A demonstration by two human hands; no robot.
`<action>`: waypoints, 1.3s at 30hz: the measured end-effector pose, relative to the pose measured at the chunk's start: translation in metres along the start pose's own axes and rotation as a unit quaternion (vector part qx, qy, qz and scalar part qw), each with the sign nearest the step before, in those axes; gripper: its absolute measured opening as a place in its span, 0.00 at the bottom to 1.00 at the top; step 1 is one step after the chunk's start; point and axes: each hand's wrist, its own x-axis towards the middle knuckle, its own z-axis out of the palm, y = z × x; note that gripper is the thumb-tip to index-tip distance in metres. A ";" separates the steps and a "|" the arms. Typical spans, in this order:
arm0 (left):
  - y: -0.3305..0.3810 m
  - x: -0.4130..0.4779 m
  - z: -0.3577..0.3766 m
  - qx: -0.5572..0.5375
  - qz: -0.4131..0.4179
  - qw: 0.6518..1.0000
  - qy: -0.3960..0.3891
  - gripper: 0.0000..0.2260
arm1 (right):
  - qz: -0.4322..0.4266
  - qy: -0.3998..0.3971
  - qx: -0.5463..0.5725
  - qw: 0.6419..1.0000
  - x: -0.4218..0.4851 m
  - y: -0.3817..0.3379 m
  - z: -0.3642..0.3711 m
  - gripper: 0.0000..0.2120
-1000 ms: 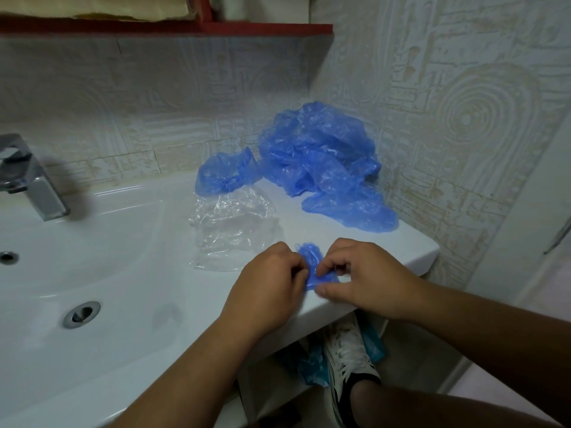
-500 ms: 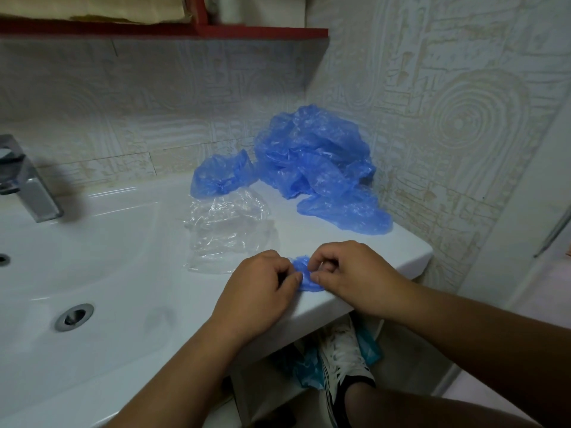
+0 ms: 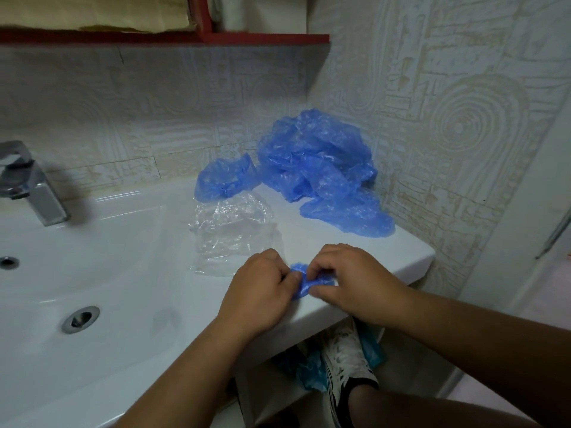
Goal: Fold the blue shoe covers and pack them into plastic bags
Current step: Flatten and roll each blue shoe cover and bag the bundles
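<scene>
Folded shoe cover (image 3: 304, 281): a small blue wad on the flat right ledge of the washbasin (image 3: 312, 233), close to its front edge, pinched between both hands.
Left hand (image 3: 261, 291): fingers curled, with thumb and fingertips gripping the wad's left end.
Right hand (image 3: 355, 282): fingers curled over the wad's right end, holding it.
Clear plastic bag (image 3: 231, 233): crumpled and lying on the washbasin's ledge, just behind the left hand, at the edge of the bowl.
Single shoe cover (image 3: 224, 180): loose and puffed, at the back of the washbasin's ledge, touching the bag's far edge.
Pile of shoe covers (image 3: 321, 168): heaped in the washbasin's back right corner against the wall — one trails forward along the right edge.
Faucet (image 3: 27, 183): chrome, at the washbasin's back left.
Drain (image 3: 80, 319): in the washbasin's bowl, left of the hands.
Shelf (image 3: 185, 38): red, on the wall above the washbasin.
Shoe (image 3: 349, 356): white with dark marks, on the floor beneath the washbasin's front right edge — blue plastic lies beside it.
</scene>
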 end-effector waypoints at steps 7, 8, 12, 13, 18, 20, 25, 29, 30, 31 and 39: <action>0.002 -0.019 -0.008 -0.008 0.079 0.990 0.113 0.03 | 0.021 -0.074 0.008 0.997 0.006 -0.009 0.000 0.07; 0.003 -0.023 -0.007 0.006 0.095 0.992 0.084 0.05 | 0.032 -0.070 0.019 0.997 0.008 -0.009 0.000 0.06; 0.004 -0.020 -0.004 0.019 0.038 0.997 0.057 0.03 | 0.060 0.015 0.014 0.998 0.012 -0.010 0.007 0.04; 0.005 -0.018 -0.005 0.011 0.012 0.998 0.059 0.05 | 0.050 0.041 -0.012 0.998 0.012 -0.011 0.009 0.05; 0.018 -0.012 -0.002 0.067 -0.054 0.992 0.089 0.05 | -0.023 0.038 -0.067 0.997 0.011 -0.018 0.013 0.08; 0.020 -0.013 -0.001 0.072 -0.064 0.990 0.101 0.05 | -0.034 0.023 -0.060 0.997 0.008 -0.017 0.011 0.10; 0.014 -0.008 -0.015 0.052 -0.040 0.984 0.163 0.07 | -0.072 -0.009 -0.133 0.988 0.008 -0.017 0.006 0.12; -0.003 0.010 -0.037 0.142 -0.006 0.967 0.210 0.20 | -0.099 -0.019 -0.210 0.973 0.011 -0.020 0.011 0.14; -0.009 0.016 -0.040 0.188 -0.007 0.967 0.170 0.24 | -0.100 -0.022 -0.216 0.971 0.012 -0.020 0.011 0.14; -0.015 0.021 -0.042 0.236 -0.010 0.964 0.123 0.27 | -0.097 -0.025 -0.217 0.971 0.012 -0.020 0.011 0.14; -0.026 0.025 -0.070 0.172 -0.023 0.968 0.183 0.11 | -0.015 0.037 -0.083 0.996 0.013 -0.021 -0.002 0.10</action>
